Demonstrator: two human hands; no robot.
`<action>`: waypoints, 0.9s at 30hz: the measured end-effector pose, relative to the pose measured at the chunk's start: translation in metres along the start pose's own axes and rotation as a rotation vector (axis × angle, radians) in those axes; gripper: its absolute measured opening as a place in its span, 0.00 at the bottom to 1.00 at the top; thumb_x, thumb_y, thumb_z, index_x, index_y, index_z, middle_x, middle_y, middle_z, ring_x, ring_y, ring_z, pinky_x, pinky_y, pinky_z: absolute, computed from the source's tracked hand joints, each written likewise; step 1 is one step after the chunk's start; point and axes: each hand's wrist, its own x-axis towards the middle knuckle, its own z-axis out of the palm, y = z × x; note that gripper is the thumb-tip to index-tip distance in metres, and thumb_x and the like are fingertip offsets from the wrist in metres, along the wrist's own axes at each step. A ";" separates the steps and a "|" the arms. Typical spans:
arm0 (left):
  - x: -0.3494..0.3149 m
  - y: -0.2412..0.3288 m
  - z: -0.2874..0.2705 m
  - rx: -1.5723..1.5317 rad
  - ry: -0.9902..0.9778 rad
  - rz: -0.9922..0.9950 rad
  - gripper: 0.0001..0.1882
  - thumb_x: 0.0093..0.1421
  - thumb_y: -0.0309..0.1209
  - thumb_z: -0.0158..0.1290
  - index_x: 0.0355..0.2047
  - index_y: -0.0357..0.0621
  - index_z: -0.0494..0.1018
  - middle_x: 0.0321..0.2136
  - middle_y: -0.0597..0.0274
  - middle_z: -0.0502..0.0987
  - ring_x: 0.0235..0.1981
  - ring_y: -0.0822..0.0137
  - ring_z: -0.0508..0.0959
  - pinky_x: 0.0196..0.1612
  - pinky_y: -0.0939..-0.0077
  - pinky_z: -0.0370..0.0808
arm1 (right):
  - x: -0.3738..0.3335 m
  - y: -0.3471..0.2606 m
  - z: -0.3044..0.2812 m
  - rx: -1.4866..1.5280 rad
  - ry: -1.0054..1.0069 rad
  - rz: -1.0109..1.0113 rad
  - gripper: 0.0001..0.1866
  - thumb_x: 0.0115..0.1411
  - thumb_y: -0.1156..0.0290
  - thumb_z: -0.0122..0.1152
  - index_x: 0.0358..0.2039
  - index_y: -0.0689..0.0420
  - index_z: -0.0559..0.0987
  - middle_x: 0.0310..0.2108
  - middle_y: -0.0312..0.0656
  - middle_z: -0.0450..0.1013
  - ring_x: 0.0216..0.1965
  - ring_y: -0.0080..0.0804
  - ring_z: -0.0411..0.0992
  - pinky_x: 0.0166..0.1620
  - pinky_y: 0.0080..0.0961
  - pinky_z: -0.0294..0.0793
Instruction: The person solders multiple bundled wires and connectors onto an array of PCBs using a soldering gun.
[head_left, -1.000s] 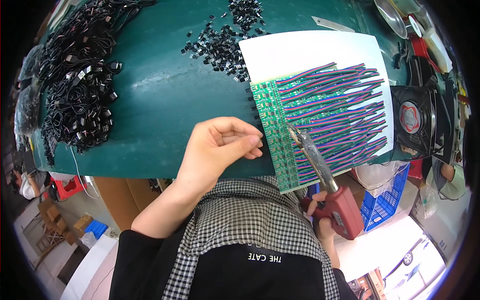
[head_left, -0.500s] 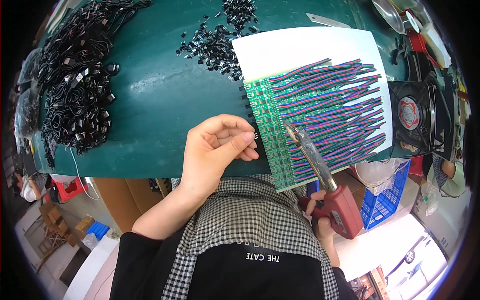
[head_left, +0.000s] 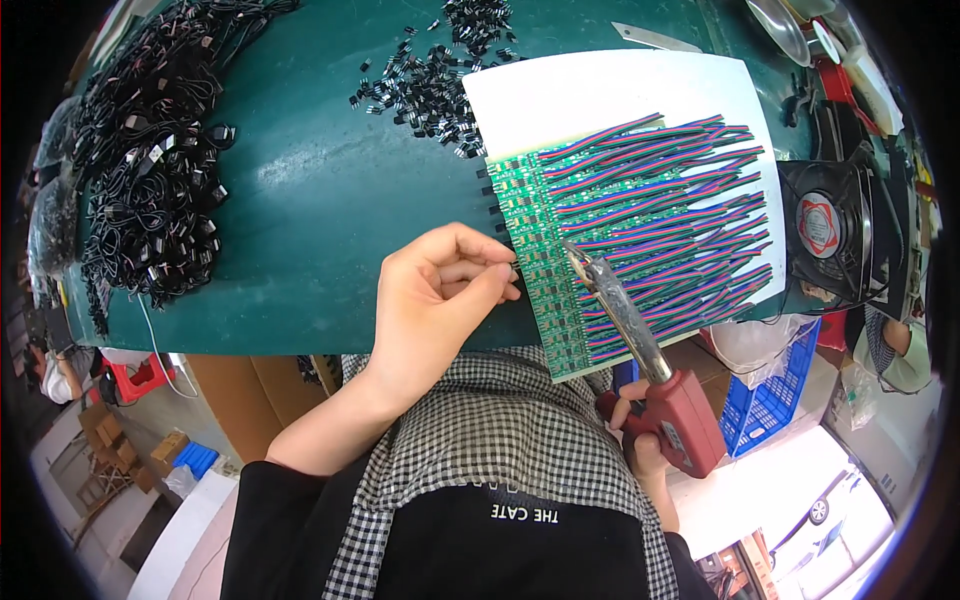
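My left hand (head_left: 440,290) is closed in a pinch at the left edge of a panel of green circuit boards (head_left: 532,270). Between thumb and forefinger is a small black pin connector, now mostly hidden by the fingertips. Several connectors of the same kind stick out from the panel's upper left edge. My right hand (head_left: 648,452) grips the red handle of a soldering gun (head_left: 688,425). Its metal tip points up and left, over the boards near where the wires begin. Bundles of red, blue, green and black wires (head_left: 660,240) run rightward from the boards across a white sheet (head_left: 610,95).
Loose black connectors (head_left: 435,90) lie heaped beyond the sheet's left corner on the green table (head_left: 300,200). Black cables (head_left: 150,200) are piled at far left. A fan (head_left: 828,225) stands right of the sheet, a flat blade (head_left: 655,38) behind it, a blue crate (head_left: 770,400) below.
My left hand has moved slightly right with the connector, up against the panel's edge. The soldering gun's tip has shifted a little left; its handle has barely moved.
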 end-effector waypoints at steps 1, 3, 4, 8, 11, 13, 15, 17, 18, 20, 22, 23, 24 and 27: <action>0.001 0.000 0.002 0.000 0.002 -0.001 0.04 0.56 0.17 0.49 0.33 0.31 0.70 0.27 0.60 0.76 0.29 0.74 0.77 0.35 0.83 0.75 | 0.000 0.000 -0.001 0.000 -0.002 0.001 0.35 0.45 0.42 0.64 0.35 0.66 0.75 0.21 0.36 0.72 0.20 0.23 0.70 0.26 0.19 0.68; 0.004 0.000 0.005 -0.049 0.021 0.016 0.06 0.55 0.16 0.48 0.33 0.34 0.66 0.26 0.64 0.73 0.29 0.75 0.76 0.34 0.84 0.74 | 0.000 0.001 -0.004 -0.123 -0.039 -0.006 0.34 0.45 0.42 0.64 0.34 0.65 0.76 0.19 0.34 0.72 0.19 0.25 0.70 0.26 0.19 0.68; 0.005 -0.001 0.005 -0.048 0.025 0.015 0.06 0.55 0.16 0.48 0.33 0.34 0.66 0.26 0.64 0.73 0.29 0.75 0.76 0.34 0.84 0.74 | -0.001 0.003 -0.007 -0.122 -0.042 -0.005 0.34 0.45 0.42 0.64 0.34 0.65 0.76 0.19 0.34 0.72 0.19 0.25 0.70 0.26 0.19 0.68; 0.009 -0.001 0.007 -0.051 0.035 0.033 0.13 0.53 0.15 0.49 0.36 0.39 0.60 0.24 0.65 0.71 0.28 0.76 0.75 0.32 0.84 0.73 | -0.013 0.033 -0.025 -0.262 -0.108 -0.141 0.38 0.45 0.42 0.63 0.42 0.66 0.73 0.21 0.36 0.73 0.23 0.31 0.73 0.29 0.23 0.71; 0.011 0.000 0.005 -0.054 0.020 0.009 0.15 0.52 0.14 0.49 0.37 0.40 0.58 0.24 0.65 0.71 0.27 0.76 0.75 0.32 0.84 0.73 | -0.023 0.048 -0.040 -0.381 -0.110 -0.226 0.40 0.45 0.43 0.64 0.47 0.66 0.69 0.25 0.38 0.74 0.27 0.35 0.75 0.32 0.25 0.73; 0.011 -0.001 0.004 -0.040 0.023 0.007 0.15 0.52 0.14 0.49 0.37 0.39 0.58 0.24 0.65 0.71 0.27 0.76 0.74 0.32 0.84 0.73 | -0.023 0.055 -0.045 -0.444 -0.145 -0.267 0.41 0.45 0.44 0.64 0.49 0.66 0.68 0.28 0.39 0.75 0.29 0.37 0.75 0.33 0.27 0.73; 0.010 -0.002 0.004 -0.070 0.019 0.007 0.15 0.52 0.14 0.49 0.37 0.39 0.58 0.24 0.65 0.70 0.27 0.76 0.74 0.32 0.83 0.73 | -0.022 0.058 -0.046 -0.412 -0.173 -0.243 0.41 0.44 0.45 0.66 0.48 0.66 0.68 0.30 0.41 0.75 0.29 0.38 0.75 0.34 0.27 0.74; 0.011 -0.003 0.004 -0.068 0.015 0.007 0.15 0.52 0.14 0.50 0.37 0.39 0.58 0.24 0.65 0.70 0.27 0.77 0.74 0.32 0.83 0.73 | -0.023 0.060 -0.045 -0.399 -0.156 -0.241 0.41 0.43 0.45 0.67 0.48 0.66 0.69 0.30 0.41 0.75 0.29 0.38 0.75 0.34 0.27 0.74; 0.012 -0.003 0.004 -0.064 0.013 0.009 0.15 0.51 0.15 0.50 0.37 0.39 0.58 0.24 0.65 0.70 0.26 0.77 0.74 0.32 0.83 0.73 | -0.023 0.060 -0.045 -0.382 -0.140 -0.242 0.41 0.42 0.46 0.67 0.48 0.67 0.69 0.30 0.42 0.75 0.29 0.38 0.75 0.35 0.28 0.74; 0.013 -0.003 0.004 -0.072 0.005 0.011 0.15 0.51 0.15 0.50 0.37 0.39 0.58 0.24 0.65 0.70 0.26 0.77 0.74 0.31 0.83 0.73 | -0.024 0.059 -0.045 -0.392 -0.135 -0.235 0.41 0.42 0.47 0.68 0.47 0.67 0.69 0.31 0.42 0.75 0.29 0.38 0.75 0.35 0.28 0.74; 0.012 -0.002 0.003 -0.075 0.003 0.018 0.15 0.51 0.15 0.50 0.37 0.39 0.58 0.24 0.65 0.70 0.26 0.77 0.74 0.31 0.83 0.73 | -0.023 0.061 -0.045 -0.395 -0.135 -0.233 0.40 0.41 0.47 0.68 0.46 0.67 0.70 0.31 0.43 0.75 0.29 0.38 0.75 0.35 0.28 0.74; 0.012 -0.001 0.003 -0.059 0.000 0.018 0.15 0.51 0.15 0.50 0.37 0.39 0.59 0.24 0.65 0.70 0.26 0.77 0.74 0.31 0.83 0.73 | -0.023 0.064 -0.046 -0.380 -0.138 -0.258 0.40 0.41 0.47 0.68 0.46 0.67 0.70 0.32 0.43 0.75 0.29 0.38 0.75 0.35 0.28 0.74; 0.011 -0.001 0.003 -0.043 -0.002 0.017 0.15 0.52 0.15 0.50 0.37 0.39 0.59 0.24 0.65 0.70 0.26 0.77 0.74 0.31 0.83 0.73 | -0.022 0.066 -0.047 -0.365 -0.142 -0.283 0.39 0.41 0.47 0.68 0.45 0.67 0.71 0.33 0.44 0.75 0.29 0.38 0.75 0.35 0.28 0.74; 0.014 0.001 0.002 -0.055 -0.019 0.008 0.15 0.52 0.15 0.50 0.37 0.39 0.59 0.23 0.65 0.70 0.26 0.77 0.74 0.31 0.83 0.73 | -0.021 0.057 -0.039 -0.365 -0.079 -0.232 0.39 0.41 0.46 0.68 0.44 0.67 0.72 0.34 0.45 0.75 0.30 0.39 0.75 0.34 0.28 0.74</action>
